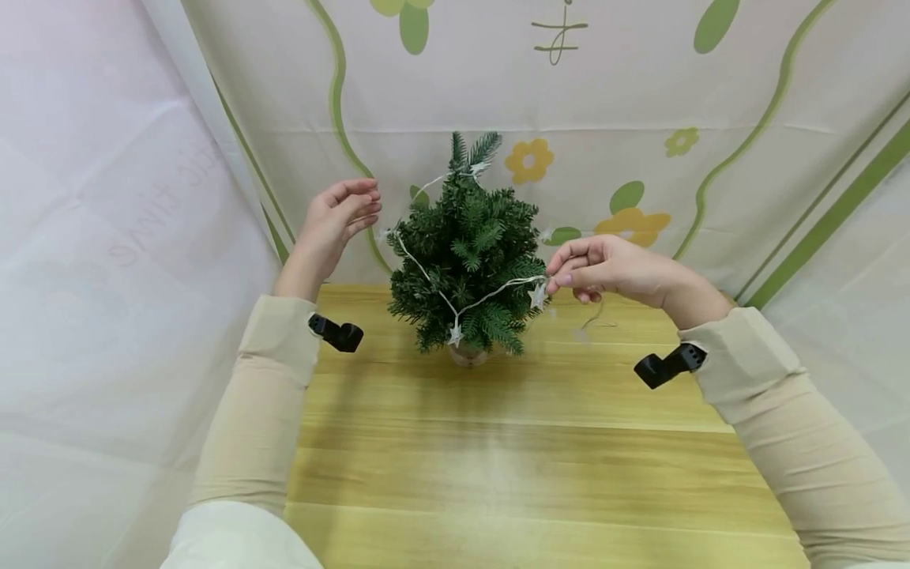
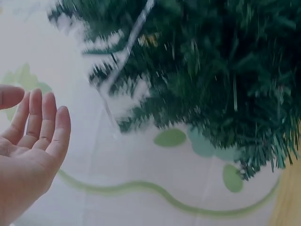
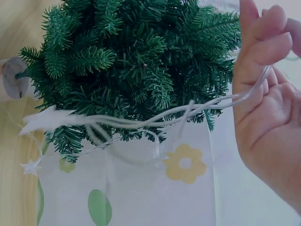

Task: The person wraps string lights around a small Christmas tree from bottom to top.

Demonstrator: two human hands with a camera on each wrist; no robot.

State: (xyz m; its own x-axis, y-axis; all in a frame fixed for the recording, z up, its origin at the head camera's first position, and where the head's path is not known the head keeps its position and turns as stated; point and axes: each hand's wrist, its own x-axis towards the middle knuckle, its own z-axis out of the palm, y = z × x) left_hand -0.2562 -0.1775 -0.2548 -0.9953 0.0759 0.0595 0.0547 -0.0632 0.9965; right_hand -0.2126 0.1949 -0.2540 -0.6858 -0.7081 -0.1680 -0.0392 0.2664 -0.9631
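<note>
A small artificial Christmas tree (image 1: 472, 237) stands upright, with a string of star lights (image 1: 430, 278) draped around its branches. One clear star (image 1: 455, 335) hangs at the tree's lower front. At the tree's right side my right hand (image 1: 622, 269) pinches the light wire between thumb and fingers; another star (image 1: 538, 297) dangles just beside the fingertips. The doubled wire (image 3: 174, 111) runs from that hand along the branches in the right wrist view. My left hand (image 1: 336, 221) is raised left of the tree, fingers relaxed and holding nothing, apart from the branches (image 2: 197, 70).
The tree's pale pot (image 1: 468, 356) sits on a wood-grain table (image 1: 498, 458), near its back edge. Behind hangs a flower-print cloth (image 1: 611, 95), with a white cloth (image 1: 107, 276) at the left. A loose wire end with a star (image 1: 581, 335) lies right of the tree.
</note>
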